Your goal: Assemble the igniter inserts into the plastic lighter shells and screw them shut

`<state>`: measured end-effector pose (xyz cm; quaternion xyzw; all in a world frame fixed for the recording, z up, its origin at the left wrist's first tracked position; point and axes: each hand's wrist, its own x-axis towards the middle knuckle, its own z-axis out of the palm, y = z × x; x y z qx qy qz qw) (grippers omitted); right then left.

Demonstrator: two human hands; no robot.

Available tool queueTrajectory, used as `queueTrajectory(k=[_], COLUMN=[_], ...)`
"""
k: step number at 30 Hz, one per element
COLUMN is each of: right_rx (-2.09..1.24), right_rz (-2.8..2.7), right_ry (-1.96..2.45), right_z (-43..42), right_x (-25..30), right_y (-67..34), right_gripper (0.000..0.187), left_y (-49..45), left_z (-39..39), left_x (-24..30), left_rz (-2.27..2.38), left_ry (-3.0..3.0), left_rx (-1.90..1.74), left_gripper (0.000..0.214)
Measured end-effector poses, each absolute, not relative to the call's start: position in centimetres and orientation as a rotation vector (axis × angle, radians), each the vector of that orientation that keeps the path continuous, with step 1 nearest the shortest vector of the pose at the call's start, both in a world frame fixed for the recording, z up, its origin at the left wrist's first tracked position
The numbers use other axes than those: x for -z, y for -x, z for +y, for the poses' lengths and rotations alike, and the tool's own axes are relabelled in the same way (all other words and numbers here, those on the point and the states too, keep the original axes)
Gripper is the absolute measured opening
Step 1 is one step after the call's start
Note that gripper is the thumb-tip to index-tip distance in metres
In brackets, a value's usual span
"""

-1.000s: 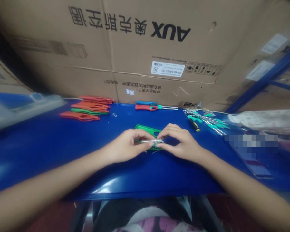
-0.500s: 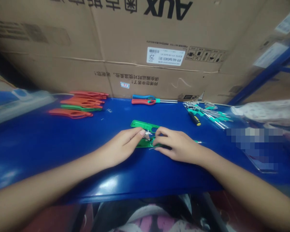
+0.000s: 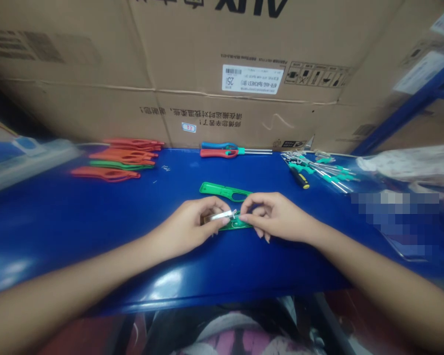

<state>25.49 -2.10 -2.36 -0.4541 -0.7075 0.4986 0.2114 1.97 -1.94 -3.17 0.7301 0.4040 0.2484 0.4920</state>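
Note:
My left hand (image 3: pixel 198 222) pinches a slim, pale lighter gas tank (image 3: pixel 220 215) with a small metal fitting at its right end. Beneath it lies a green lighter handle half (image 3: pixel 227 226), partly covered by both hands. A teal part and a thin pale wire show inside that half. At its right side, my right hand (image 3: pixel 268 216) has thumb and forefinger pressed together near the tank's fitting; whatever they grip is too small to make out. The other green handle half (image 3: pixel 218 189) lies just behind my hands, its inside facing up.
Orange and green handle shells (image 3: pixel 122 157) are stacked at the back left. Blue and red assembled lighters (image 3: pixel 218 150) rest against the large cardboard box (image 3: pixel 192 64). A screwdriver (image 3: pixel 299 178) lies beside metal lighter tubes (image 3: pixel 329 173) at the back right. Plastic bags flank the blue table (image 3: pixel 96 231).
My left hand has turned the tank so that its side shows and its fitting points right. My right hand has risen off the handle half's right end, its thumb and forefinger now closed together.

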Motion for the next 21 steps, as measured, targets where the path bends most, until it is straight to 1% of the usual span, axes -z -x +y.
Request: queueTrajectory(k=[2, 5, 14, 21], right_rx=[-1.609, -1.707, -1.688, -1.642], right_rz=[-1.807, -1.701, -1.685, -1.724], right_ry=[1.257, 1.188, 1.202, 1.222], right_z=[-2.02, -1.81, -1.63, -1.66], right_x=[2.32, 2.42, 2.51, 2.61], right_y=[-25.37, -25.17, -25.12, -25.14], right_gripper=[0.025, 0.03, 0.032, 0.032], left_y=[-2.08, -2.21, -2.28, -2.36], left_z=[-1.98, -1.95, -1.65, -1.73], left_x=[3.17, 3.06, 2.92, 2.68], left_rz=[0.969, 0.945, 0.945, 0.947], left_ry=[-1.68, -1.575, -1.481, -1.523], left_rx=[-0.613, -0.62, -0.595, -0.575], left_gripper=[0.026, 0.026, 0.027, 0.028])
